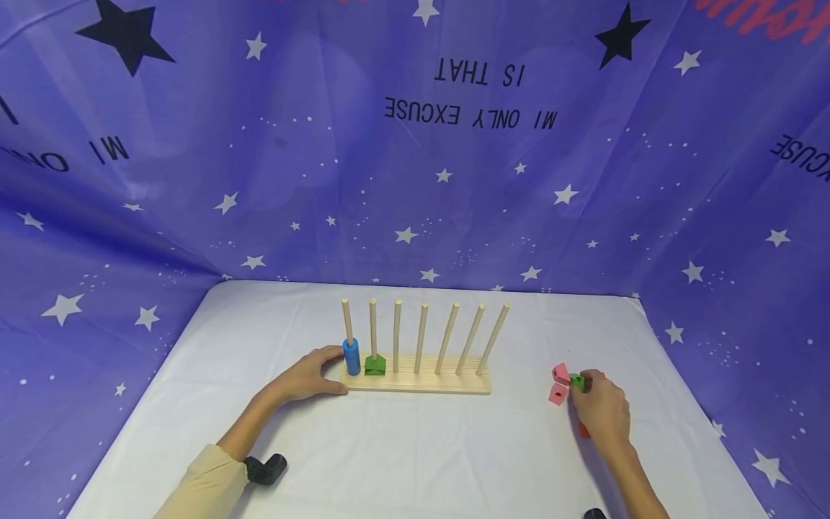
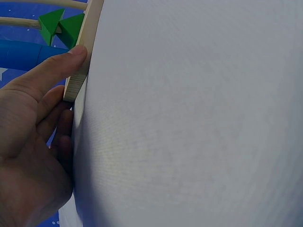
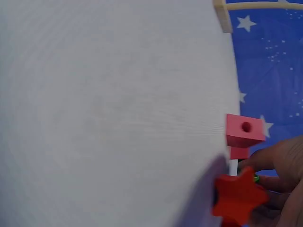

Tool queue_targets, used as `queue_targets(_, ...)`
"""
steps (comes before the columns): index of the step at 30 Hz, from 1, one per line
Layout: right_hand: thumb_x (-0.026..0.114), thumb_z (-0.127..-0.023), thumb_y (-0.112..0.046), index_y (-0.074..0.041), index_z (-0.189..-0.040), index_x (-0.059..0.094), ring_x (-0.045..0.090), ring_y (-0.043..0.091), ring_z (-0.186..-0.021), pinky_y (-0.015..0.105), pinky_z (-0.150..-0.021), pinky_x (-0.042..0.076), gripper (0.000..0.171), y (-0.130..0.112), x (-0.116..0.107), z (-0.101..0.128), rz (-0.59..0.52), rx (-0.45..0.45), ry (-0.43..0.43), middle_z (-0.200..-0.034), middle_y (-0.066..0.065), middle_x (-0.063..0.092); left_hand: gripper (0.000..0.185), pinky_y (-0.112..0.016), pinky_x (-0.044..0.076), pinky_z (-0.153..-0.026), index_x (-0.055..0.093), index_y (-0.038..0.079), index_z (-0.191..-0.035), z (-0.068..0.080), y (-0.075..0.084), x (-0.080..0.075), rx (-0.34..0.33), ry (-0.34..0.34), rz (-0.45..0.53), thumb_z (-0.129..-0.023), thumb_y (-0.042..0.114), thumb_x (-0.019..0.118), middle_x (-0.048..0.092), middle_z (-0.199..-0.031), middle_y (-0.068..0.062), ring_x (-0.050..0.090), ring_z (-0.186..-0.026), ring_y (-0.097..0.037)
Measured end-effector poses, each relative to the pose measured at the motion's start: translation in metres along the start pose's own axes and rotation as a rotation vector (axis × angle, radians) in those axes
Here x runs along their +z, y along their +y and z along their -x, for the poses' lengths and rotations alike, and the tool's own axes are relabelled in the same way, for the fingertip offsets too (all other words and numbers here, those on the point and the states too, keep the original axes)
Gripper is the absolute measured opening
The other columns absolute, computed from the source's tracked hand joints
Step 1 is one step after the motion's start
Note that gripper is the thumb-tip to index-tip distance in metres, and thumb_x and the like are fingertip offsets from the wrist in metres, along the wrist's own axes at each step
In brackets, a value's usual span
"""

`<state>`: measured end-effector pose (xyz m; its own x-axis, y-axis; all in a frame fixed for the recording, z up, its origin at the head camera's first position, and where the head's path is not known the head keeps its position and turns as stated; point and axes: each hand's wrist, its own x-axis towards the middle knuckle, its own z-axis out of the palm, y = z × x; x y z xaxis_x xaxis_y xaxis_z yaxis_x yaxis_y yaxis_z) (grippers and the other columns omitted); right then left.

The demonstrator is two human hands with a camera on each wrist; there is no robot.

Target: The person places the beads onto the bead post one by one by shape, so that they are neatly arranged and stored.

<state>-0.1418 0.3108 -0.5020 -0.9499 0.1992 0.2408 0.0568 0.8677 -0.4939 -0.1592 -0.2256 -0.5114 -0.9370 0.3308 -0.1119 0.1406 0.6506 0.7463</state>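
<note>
Steadying the wooden peg rack (image 1: 415, 382) at its left end, the left hand (image 1: 311, 376) lies on the white surface (image 1: 415, 461) with its fingers (image 2: 57, 64) fairly straight, the thumb pressed against the end of the base rather than curled round it. On the rack, a blue cylinder (image 1: 351, 357) sits on the leftmost peg and a green block (image 1: 375, 365) on the peg next to it; the five pegs to the right of these stand bare. Well to the right of the rack, the right hand (image 1: 601, 409) has its fingers curled over a small green piece (image 1: 578, 382), and it looks pinched, though the grip itself is largely hidden. Two pink blocks (image 1: 560, 383) lie just left of that hand, on the side toward the rack, and a red star (image 3: 238, 196) lies right against the hand on the near side; whether the palm touches it I cannot tell. To do this pick-up well, I judge that the fingers should close on the green piece alone, without dragging the pink blocks, and leave its hole free so it can meet a peg cleanly. The left hand should keep firm pressure on the base, since the tall pegs lean slightly and a nudge could shift the rack.
</note>
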Motion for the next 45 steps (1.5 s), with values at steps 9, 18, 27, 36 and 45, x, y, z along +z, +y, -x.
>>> queue_targets(9,0.073,-0.086,-0.003,0.004,-0.114,0.069,0.069,0.035,-0.085,0.037,-0.072,0.056,0.029,-0.037,-0.037,-0.002,-0.128,-0.134,0.116,-0.094,0.018,0.073,0.087,-0.063,0.025,-0.113,0.045,-0.008,-0.144,0.000,-0.002,0.000,0.009,-0.001,-0.011,-0.078,0.034,0.085,0.041,-0.149,-0.030,0.032,-0.139,-0.050)
queue_targets(18,0.074,-0.085,0.007,-0.001,-0.123,0.069,0.062,0.001,-0.098,0.010,-0.089,0.048,0.039,-0.129,-0.069,0.013,-0.469,-0.343,0.095,-0.109,0.011,0.068,0.088,-0.063,0.024,-0.114,0.044,-0.007,-0.145,-0.002,-0.004,-0.001,0.006,-0.005,-0.004,-0.079,0.034,0.085,0.040,-0.150,-0.029,0.031,-0.139,-0.049)
queue_targets(27,0.075,-0.084,0.009,0.003,-0.118,0.069,0.065,0.018,-0.098,0.023,-0.091,0.053,0.035,-0.219,-0.043,0.011,-0.755,-0.509,-0.028,-0.114,0.013,0.070,0.088,-0.062,0.024,-0.114,0.044,-0.007,-0.145,-0.002,-0.004,-0.002,0.005,-0.005,-0.003,-0.078,0.034,0.085,0.040,-0.149,-0.029,0.032,-0.139,-0.049)
queue_targets(36,0.073,-0.089,-0.002,0.000,-0.120,0.068,0.065,0.020,-0.102,0.032,-0.094,0.053,0.031,-0.294,-0.010,0.006,-0.760,-0.649,-0.101,-0.112,0.007,0.070,0.087,-0.062,0.025,-0.113,0.045,-0.006,-0.144,-0.003,-0.007,0.000,0.026,0.002,0.015,-0.078,0.032,0.086,0.042,-0.148,-0.028,0.033,-0.138,-0.049)
queue_targets(45,0.071,-0.090,-0.003,-0.001,-0.121,0.068,0.064,0.020,-0.106,0.031,-0.095,0.051,0.031,-0.327,0.013,0.004,-0.704,-0.688,-0.077,-0.112,0.008,0.069,0.085,-0.062,0.026,-0.113,0.046,-0.007,-0.143,-0.004,-0.007,0.000,0.049,0.005,0.008,-0.078,0.030,0.086,0.044,-0.147,-0.028,0.035,-0.138,-0.048)
